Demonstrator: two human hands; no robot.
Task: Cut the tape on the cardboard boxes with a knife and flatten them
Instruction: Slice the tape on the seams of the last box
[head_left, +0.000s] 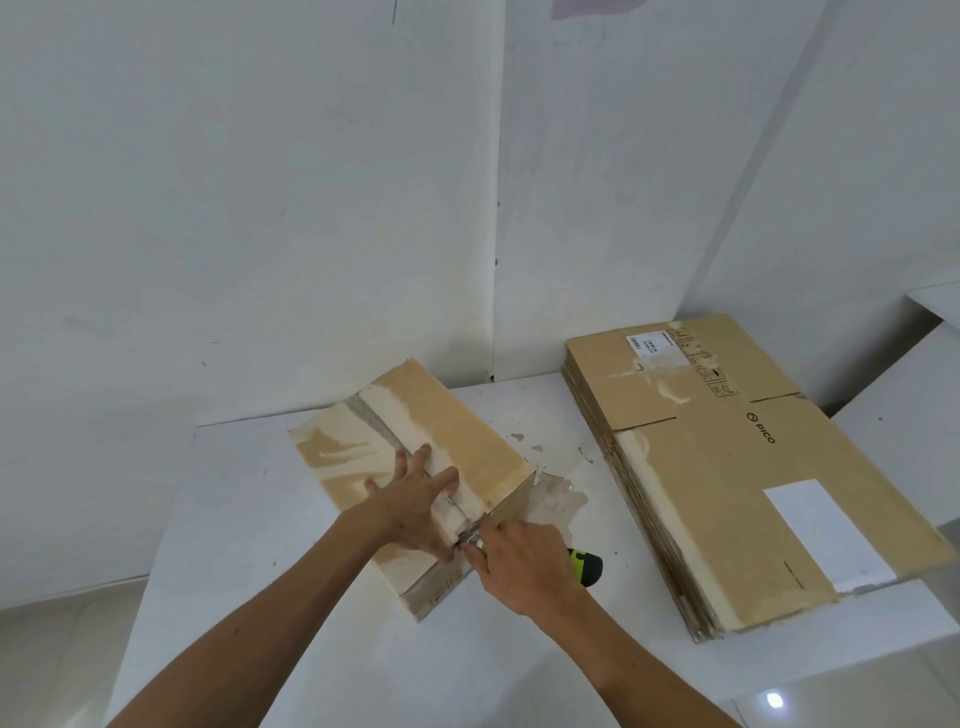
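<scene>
A stack of flattened boxes (727, 467) already lies on the right of the white table (270, 571). One taped cardboard box (447, 415) remains upright at the centre: the left hand (415, 499) presses flat on its top, while the right hand (519, 561) grips a green-handled utility knife (584, 566) at the near end of the tape seam (384, 431), most of it apparently uncut.

A brown box (415, 457) stands closed on the white surface (322, 649), set diagonally, its top seam showing torn, pale tape strips. A knife (584, 566) with a green-and-black handle meets the seam at the near end. To the right lies a stack of flattened boxes (727, 478), printed "PICO".
</scene>
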